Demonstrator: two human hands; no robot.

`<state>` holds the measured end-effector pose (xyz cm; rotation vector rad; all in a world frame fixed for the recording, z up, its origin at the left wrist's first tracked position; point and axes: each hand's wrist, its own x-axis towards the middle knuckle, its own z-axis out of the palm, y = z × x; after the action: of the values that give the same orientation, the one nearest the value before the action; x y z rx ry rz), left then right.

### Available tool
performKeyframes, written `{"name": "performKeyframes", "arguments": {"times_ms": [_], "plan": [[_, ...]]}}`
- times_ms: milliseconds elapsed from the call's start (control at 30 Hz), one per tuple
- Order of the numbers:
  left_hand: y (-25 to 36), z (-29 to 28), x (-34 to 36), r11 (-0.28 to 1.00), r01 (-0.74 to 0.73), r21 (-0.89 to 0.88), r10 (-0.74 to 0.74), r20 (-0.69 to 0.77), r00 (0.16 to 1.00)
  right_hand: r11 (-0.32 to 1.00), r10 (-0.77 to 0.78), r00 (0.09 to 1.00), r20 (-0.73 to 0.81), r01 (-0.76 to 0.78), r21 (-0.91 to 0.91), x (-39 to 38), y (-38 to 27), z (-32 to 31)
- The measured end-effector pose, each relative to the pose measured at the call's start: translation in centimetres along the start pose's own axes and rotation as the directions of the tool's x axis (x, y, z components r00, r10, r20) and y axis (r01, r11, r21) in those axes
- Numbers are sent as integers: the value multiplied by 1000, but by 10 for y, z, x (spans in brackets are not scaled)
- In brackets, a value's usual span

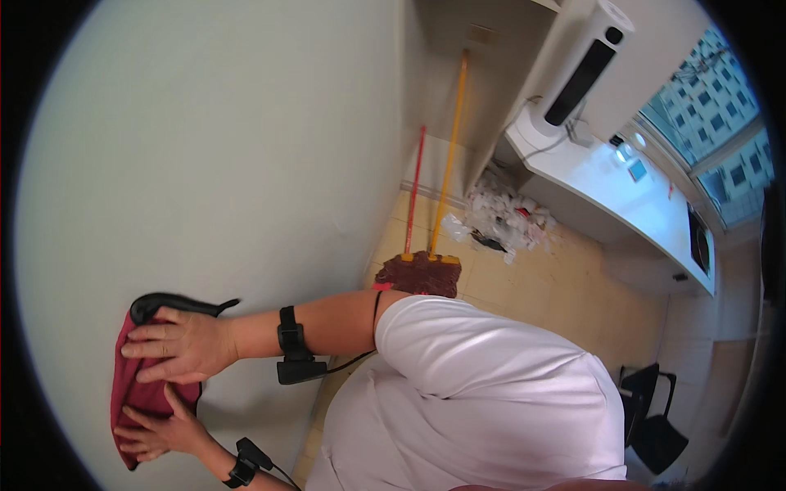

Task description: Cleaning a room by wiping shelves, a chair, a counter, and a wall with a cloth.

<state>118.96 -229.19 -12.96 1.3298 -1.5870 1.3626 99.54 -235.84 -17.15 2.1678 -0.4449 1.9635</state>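
A dark red fabric piece with a black, curled strap-like edge lies against the pale wall at the lower left. I cannot make out exactly what kind of article it is. My right hand presses flat on its upper part, fingers stretched out next to the black edge. Below it, my left hand rests on the lower part with fingers spread and thumb pointing up. Both palms, and whatever is under them, are hidden.
Two mops with yellow and red handles lean in a corner. Beside them a heap of plastic rubbish lies on the tiled floor. A white counter carries a white tower appliance. A black chair stands behind me.
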Motion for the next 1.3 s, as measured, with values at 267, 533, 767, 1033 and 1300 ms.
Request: {"name": "performKeyframes", "arguments": {"times_ms": [267, 533, 767, 1033, 1300], "plan": [[5, -16, 0, 992, 23, 120, -34, 88, 996, 969, 205, 964, 173, -225, 105, -86, -3, -73], [38, 10, 2, 993, 116, -18, -115, 73, 991, 298, 955, 247, 167, -806, -512, -352, 6, -303], [138, 41, -64, 996, 9, -91, 17, 278, 961, -429, 812, -582, 50, -651, -627, -551, 28, -438], [287, 85, -177, 977, -26, -211, 141, 549, 824, 190, 884, -272, 381, -536, -822, -799, 150, -450], [373, 129, -258, 955, -24, -295, 226, 674, 703, -267, 908, -419, 11, -597, -756, -962, 288, -400]]}}
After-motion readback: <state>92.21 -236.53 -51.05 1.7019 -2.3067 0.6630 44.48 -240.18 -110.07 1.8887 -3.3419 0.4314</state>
